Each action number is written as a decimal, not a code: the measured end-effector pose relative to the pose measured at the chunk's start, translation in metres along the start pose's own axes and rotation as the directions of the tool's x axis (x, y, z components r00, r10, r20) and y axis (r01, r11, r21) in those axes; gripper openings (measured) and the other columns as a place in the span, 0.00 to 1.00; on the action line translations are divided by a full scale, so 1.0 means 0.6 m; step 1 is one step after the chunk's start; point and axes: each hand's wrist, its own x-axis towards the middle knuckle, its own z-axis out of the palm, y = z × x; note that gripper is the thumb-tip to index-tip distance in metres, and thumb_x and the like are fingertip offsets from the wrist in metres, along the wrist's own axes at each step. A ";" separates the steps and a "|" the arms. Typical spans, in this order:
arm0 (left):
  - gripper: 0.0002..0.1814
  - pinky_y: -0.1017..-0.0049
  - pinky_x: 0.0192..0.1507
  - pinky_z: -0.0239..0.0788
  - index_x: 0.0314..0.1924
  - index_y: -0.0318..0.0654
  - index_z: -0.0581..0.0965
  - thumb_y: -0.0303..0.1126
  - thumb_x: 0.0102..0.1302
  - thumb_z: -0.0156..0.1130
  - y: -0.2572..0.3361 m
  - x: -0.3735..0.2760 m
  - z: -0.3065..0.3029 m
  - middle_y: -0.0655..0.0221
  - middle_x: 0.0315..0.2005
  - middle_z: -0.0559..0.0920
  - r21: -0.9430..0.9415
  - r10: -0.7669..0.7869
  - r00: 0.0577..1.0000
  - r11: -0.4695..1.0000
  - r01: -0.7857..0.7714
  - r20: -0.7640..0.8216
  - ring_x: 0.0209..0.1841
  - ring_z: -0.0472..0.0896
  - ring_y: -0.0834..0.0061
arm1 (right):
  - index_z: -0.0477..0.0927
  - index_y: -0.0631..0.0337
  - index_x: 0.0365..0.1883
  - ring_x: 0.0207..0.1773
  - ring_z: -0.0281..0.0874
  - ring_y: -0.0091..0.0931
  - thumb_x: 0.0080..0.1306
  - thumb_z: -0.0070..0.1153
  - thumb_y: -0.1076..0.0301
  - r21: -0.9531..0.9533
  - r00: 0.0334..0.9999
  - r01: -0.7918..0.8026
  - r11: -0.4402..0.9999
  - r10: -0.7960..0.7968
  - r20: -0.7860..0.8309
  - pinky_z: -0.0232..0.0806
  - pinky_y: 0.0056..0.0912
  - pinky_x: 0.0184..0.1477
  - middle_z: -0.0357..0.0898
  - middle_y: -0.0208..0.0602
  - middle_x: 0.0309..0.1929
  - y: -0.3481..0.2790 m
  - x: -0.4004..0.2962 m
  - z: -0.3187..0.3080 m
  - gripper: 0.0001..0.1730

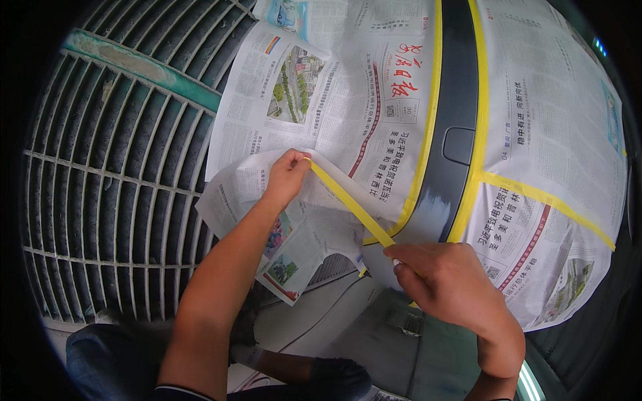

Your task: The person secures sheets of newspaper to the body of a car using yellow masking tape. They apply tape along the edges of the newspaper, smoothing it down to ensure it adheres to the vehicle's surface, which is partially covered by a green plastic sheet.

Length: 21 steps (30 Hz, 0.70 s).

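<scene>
A strip of yellow masking tape point(351, 201) runs taut between my two hands. My left hand point(289, 175) pinches its far end above the loose lower corner of a newspaper sheet point(346, 130). Lower right, my right hand point(441, 280) grips the tape's other end close to the corner of a dark grey car bumper point(454, 115); most of what is inside that fist is hidden. Yellow tape borders the bare bumper band on both sides. A dull, lighter patch point(434, 210) shows on the band, below a small square cover point(459, 145).
A metal floor grating point(115, 200) with a green crossbar point(145, 70) spreads along the left. More newspaper point(551, 90) covers the bumper on the right, with a yellow tape seam point(546, 196) across it. My bent legs point(321, 373) are at the bottom.
</scene>
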 end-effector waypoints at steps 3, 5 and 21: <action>0.05 0.75 0.53 0.71 0.43 0.41 0.79 0.33 0.74 0.61 -0.032 0.027 0.016 0.73 0.50 0.84 0.021 -0.036 0.999 0.999 0.037 -0.015 0.51 0.80 0.82 | 0.86 0.65 0.50 0.28 0.82 0.39 0.69 0.57 0.75 0.112 0.995 -0.090 0.990 0.094 -0.030 0.73 0.38 0.34 0.84 0.46 0.28 0.014 -0.003 -0.006 0.13; 0.07 0.74 0.53 0.70 0.45 0.42 0.79 0.36 0.74 0.61 -0.042 0.035 0.036 0.74 0.49 0.84 0.011 -0.070 0.998 0.998 0.070 -0.001 0.52 0.80 0.81 | 0.86 0.67 0.51 0.24 0.79 0.33 0.71 0.55 0.76 0.201 0.980 -0.156 0.967 0.177 -0.092 0.71 0.33 0.32 0.82 0.46 0.25 0.020 -0.004 -0.007 0.13; 0.08 0.75 0.42 0.71 0.39 0.39 0.80 0.36 0.69 0.65 -0.069 0.075 0.133 0.72 0.34 0.83 0.335 0.007 0.992 0.941 0.037 -0.128 0.37 0.79 0.80 | 0.86 0.67 0.49 0.19 0.75 0.36 0.71 0.53 0.75 0.049 0.963 -0.216 0.975 0.221 -0.157 0.67 0.37 0.28 0.75 0.46 0.20 0.047 -0.003 0.007 0.13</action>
